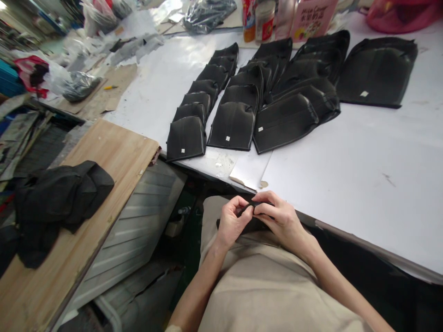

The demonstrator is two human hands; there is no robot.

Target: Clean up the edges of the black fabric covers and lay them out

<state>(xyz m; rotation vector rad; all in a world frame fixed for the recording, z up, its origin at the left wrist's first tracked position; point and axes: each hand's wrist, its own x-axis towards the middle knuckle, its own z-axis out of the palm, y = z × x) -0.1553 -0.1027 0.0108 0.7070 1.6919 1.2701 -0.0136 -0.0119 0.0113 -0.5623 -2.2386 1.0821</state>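
My left hand (234,221) and my right hand (278,213) meet over my lap, just in front of the table's near edge. Both pinch a black piece (258,224) that looks like fabric or soft leather. Fingers cover most of it, so its full shape is hidden. On the white table (363,184) beyond, flat black pouch-like pieces lie overlapping in rows. A small white sticker shows on the front piece of the left row (187,138), of the middle row (232,125) and of the right row (287,121).
Another black piece (377,71) lies at the far right. Behind stand a jar (265,23), a bottle (248,20), a pink box (313,20) and a red bag (403,16). To the left, dark cloth (58,198) rests on a wooden board (114,143); a yellow cutter (110,87) lies further back.
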